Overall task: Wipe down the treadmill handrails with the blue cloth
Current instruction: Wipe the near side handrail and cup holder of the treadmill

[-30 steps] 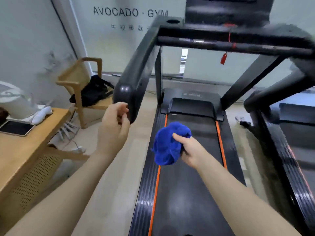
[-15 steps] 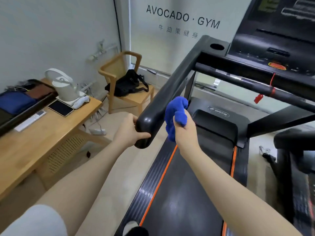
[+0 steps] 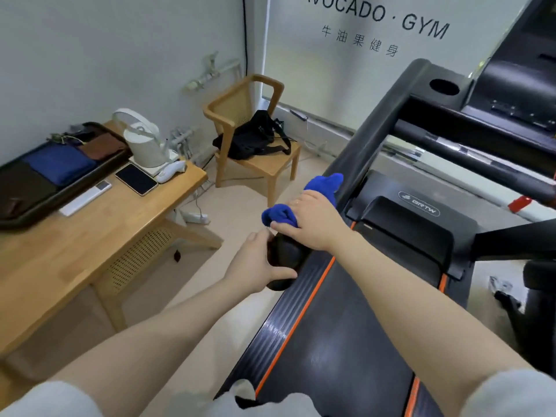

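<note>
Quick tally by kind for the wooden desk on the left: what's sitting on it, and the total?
Tray: 1, black tray holding folded cloths
Folded cloths in the tray: 3, blue cloth, brown cloth, dark cloth
Fan: 1, white fan
Tablet: 1, tablet
Remote: 1, white remote
Total: 7; small clutter at the tray's far end is too blurred to count.

Bright blue cloth (image 3: 278, 214), black handrail (image 3: 365, 158), orange-edged black belt (image 3: 340, 341), light wooden table (image 3: 99, 233).
</note>
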A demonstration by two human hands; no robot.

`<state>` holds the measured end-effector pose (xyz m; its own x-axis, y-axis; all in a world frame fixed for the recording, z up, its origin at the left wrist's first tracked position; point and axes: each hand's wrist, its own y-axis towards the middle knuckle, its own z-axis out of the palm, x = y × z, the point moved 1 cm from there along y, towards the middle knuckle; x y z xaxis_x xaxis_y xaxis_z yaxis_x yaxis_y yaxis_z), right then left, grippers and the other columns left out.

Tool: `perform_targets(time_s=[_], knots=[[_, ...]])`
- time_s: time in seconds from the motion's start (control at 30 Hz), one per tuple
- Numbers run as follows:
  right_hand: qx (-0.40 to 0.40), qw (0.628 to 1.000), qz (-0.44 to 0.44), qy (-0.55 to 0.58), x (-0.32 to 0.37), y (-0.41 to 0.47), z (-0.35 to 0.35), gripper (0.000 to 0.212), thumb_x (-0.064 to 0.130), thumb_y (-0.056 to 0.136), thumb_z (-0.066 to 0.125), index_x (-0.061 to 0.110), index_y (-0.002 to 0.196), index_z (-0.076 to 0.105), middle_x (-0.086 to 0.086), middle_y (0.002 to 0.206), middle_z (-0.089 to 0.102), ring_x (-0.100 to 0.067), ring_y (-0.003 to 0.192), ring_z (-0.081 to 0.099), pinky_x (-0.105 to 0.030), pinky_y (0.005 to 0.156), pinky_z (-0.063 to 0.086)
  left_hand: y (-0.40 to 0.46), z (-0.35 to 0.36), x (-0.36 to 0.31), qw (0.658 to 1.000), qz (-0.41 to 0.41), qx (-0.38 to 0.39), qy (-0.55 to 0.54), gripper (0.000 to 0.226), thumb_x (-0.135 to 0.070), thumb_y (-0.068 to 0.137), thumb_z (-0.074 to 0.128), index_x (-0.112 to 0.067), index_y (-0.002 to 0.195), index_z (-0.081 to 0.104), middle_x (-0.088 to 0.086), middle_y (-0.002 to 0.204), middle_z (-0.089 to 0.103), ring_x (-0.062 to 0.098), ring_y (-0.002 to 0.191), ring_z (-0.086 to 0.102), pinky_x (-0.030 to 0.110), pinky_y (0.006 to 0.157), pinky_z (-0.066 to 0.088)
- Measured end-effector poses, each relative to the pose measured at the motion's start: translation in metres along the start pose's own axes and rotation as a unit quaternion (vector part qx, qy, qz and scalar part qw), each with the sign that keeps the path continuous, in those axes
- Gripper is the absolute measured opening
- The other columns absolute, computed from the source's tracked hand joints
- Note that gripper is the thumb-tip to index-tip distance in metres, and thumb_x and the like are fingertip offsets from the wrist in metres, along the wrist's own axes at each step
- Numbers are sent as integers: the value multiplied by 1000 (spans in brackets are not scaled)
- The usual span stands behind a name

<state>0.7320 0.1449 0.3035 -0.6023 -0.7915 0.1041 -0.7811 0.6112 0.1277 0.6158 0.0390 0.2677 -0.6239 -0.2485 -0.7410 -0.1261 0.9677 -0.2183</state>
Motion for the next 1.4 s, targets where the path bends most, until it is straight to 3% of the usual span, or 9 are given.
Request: perform_targets(time_s=[0.27, 0.5, 0.7, 0.8, 0.93, 1.03, 1.13, 1.3, 1.4], knots=[[47, 997, 57, -16, -23, 33, -16, 64, 52, 96, 27, 12, 46, 33, -1, 45, 37, -22, 51, 41, -35, 61, 33, -5, 3, -3, 999, -22, -26, -26, 63, -34, 55, 87, -15, 104, 54, 1, 107, 57, 16, 98, 53, 26, 79, 46], [99, 974, -204, -4, 20, 7, -2, 57, 44, 99, 21, 13, 54, 39, -2, 55, 46, -23, 55, 43, -34, 61, 23, -20, 28, 0, 952, -110, -156, -238, 56, -4, 59, 85, -35, 95, 55, -20, 95, 62, -17, 87, 55, 2, 73, 39], [271, 951, -150, 15, -17, 50, -12, 57, 57, 94, 28, 15, 66, 53, 0, 66, 54, -19, 65, 50, -29, 56, 33, -29, 39, -7, 933, -134, -177, -284, 60, -26, 49, 83, -41, 100, 56, -17, 112, 61, -3, 110, 53, 18, 100, 36], [472, 881, -30, 20, -30, 80, -14, 54, 57, 92, 38, 12, 116, 53, -9, 108, 53, -22, 88, 48, -33, 77, 35, -35, 44, -12, 935, -140, -188, -265, 61, -16, 64, 81, -54, 104, 55, -23, 119, 59, 3, 118, 52, 31, 109, 34], [572, 819, -42, 20, -17, 89, 12, 43, 50, 90, 47, 12, 109, 55, -14, 113, 58, -25, 91, 57, -34, 79, 43, -37, 50, -18, 941, -172, -197, -216, 66, -14, 72, 77, -53, 118, 48, -27, 118, 56, 7, 121, 49, 25, 102, 37], [547, 830, -98, 60, 4, 72, 11, 42, 56, 91, 39, 18, 98, 56, -6, 106, 55, -24, 95, 53, -36, 86, 39, -40, 50, -22, 924, -220, -267, -163, 93, -21, 65, 83, -20, 141, 29, -3, 146, 29, 11, 132, 32, 31, 109, 32], [446, 874, -174, 88, 14, 55, -1, 50, 56, 95, 26, 24, 66, 52, -1, 81, 54, -22, 84, 52, -37, 82, 39, -40, 46, -23, 928, -209, -294, -95, 122, -28, 57, 87, -20, 148, 6, -5, 158, -4, 12, 144, 3, 34, 115, 14], [188, 922, -331, 71, 7, 21, -6, 52, 56, 94, 29, 19, 64, 49, 6, 58, 46, -16, 59, 47, -31, 54, 33, -41, 35, -26, 940, -201, -264, -79, 124, -33, 60, 86, -22, 149, -1, -5, 158, 3, 15, 144, 3, 37, 115, 14], [210, 938, -256, 103, -10, 26, -14, 55, 54, 95, 29, 16, 60, 46, 5, 55, 44, -11, 52, 42, -29, 52, 32, -44, 37, -22, 949, -159, -252, -106, 97, -36, 76, 73, -23, 148, 10, -5, 156, 16, 11, 143, 12, 31, 116, 14]])
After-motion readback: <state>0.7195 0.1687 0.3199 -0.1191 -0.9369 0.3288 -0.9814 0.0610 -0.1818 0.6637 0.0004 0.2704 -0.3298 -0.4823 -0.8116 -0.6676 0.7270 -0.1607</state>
